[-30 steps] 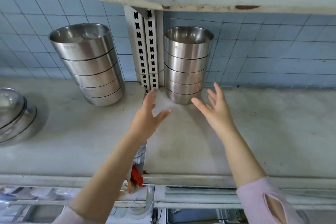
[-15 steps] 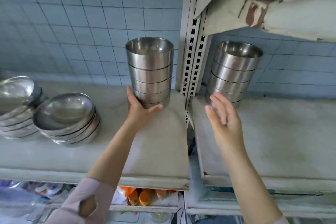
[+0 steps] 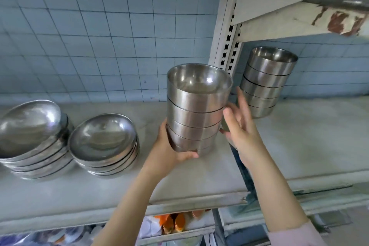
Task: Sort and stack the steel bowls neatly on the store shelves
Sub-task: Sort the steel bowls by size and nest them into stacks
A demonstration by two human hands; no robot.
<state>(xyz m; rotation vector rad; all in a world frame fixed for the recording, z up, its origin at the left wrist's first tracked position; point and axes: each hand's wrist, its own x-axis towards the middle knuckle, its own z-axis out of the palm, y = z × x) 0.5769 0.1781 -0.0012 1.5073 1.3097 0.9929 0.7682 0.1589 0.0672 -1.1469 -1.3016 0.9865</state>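
Note:
A stack of several deep steel bowls (image 3: 196, 112) is off the shelf board (image 3: 199, 183) and tilts slightly. My left hand (image 3: 167, 156) grips its base, with the thumb curled under the bottom bowl. My right hand (image 3: 239, 126) lies against the stack's right side with straight fingers. A second stack of deep bowls (image 3: 265, 84) stands on the right shelf section, behind my right hand. Two stacks of wide shallow bowls, the nearer shallow stack (image 3: 103, 142) and the far-left shallow stack (image 3: 32, 136), sit on the left of the shelf.
A slotted white upright (image 3: 227, 32) divides the two shelf sections, just behind the held stack. An upper shelf (image 3: 299, 20) with peeling paint overhangs the right section. Blue tiled wall (image 3: 99, 36) backs everything. Orange packets (image 3: 171, 223) lie on the shelf below.
The left deep-bowl stack stood on the shelf with my left hand at its base; now it is lifted and tilted. My right hand has moved left onto its side.

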